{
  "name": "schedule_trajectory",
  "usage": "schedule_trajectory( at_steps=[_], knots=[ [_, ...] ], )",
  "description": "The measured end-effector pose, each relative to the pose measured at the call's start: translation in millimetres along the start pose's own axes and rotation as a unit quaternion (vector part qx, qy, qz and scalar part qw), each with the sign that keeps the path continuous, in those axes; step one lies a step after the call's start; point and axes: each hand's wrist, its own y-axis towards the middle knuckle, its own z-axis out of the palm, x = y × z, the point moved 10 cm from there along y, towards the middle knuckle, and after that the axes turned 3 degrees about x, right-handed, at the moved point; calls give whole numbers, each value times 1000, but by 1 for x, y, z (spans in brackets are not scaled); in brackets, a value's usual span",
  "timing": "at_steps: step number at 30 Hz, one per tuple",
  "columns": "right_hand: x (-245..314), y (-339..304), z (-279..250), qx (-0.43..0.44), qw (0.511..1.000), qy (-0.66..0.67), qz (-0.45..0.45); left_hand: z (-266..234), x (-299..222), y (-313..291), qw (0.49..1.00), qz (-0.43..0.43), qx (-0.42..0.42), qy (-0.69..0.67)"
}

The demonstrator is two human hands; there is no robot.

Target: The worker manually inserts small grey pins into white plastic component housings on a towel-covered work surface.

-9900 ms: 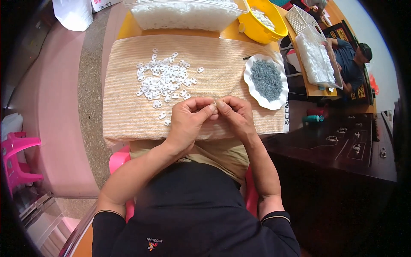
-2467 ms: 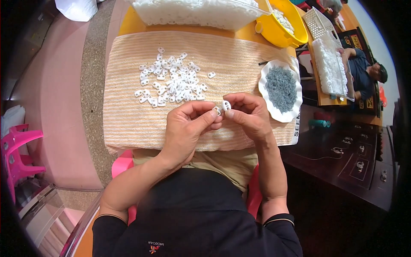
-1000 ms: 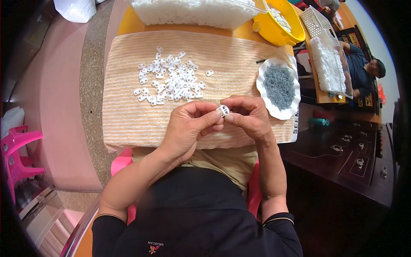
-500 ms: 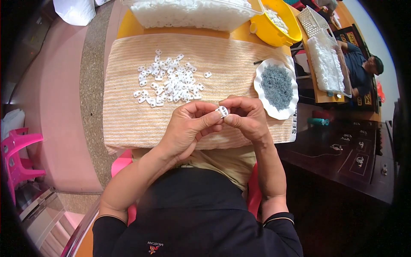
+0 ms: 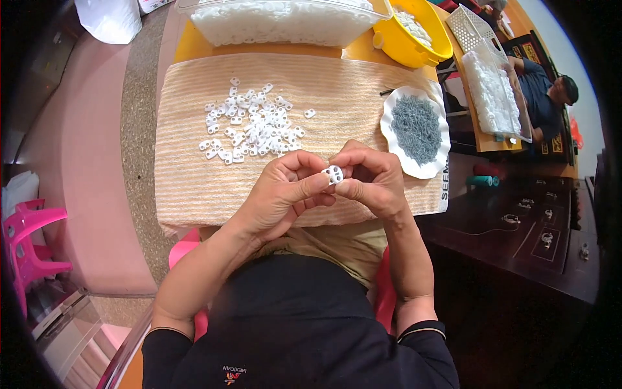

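A small white plastic piece with dark holes (image 5: 334,174) is pinched between both my hands, above the near part of the striped towel. My left hand (image 5: 288,188) grips its left side with thumb and forefinger, the other fingers curled beneath. From the right, my right hand (image 5: 370,179) holds it between thumb and forefinger. Beyond my left hand lies a loose pile of similar white two-holed pieces (image 5: 262,126), with one single piece (image 5: 310,113) off to its right. A white wavy-rimmed dish (image 5: 390,135) of small grey-blue pieces (image 5: 418,129) stands right of my right hand.
The striped towel (image 5: 188,188) covers the table. At its far edge stand a clear bin (image 5: 272,32) of white parts and a yellow basin (image 5: 447,47). A small dark stick (image 5: 387,93) lies near the dish. A co-worker (image 5: 544,97) sits far right; a pink stool (image 5: 35,227) stands left.
The white piece has turned slightly in my fingers and shifted a little left. Both hands keep their pinch, and the whole view has moved slightly.
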Motion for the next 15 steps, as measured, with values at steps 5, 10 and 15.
schedule_trajectory(
  at_steps=[5, 10, 15],
  knots=[
    [11, -1, 3, 8, 999, -41, -18, 5, 1, 0, 1000, -6, 15, -7],
    [18, -2, 6, 12, 998, -48, -48, 10, 4, -1, 999, -14, 41, -26],
    [24, -3, 7, 19, 994, -81, -74, 14, 3, -1, 998, -21, 42, -31]
  ],
)
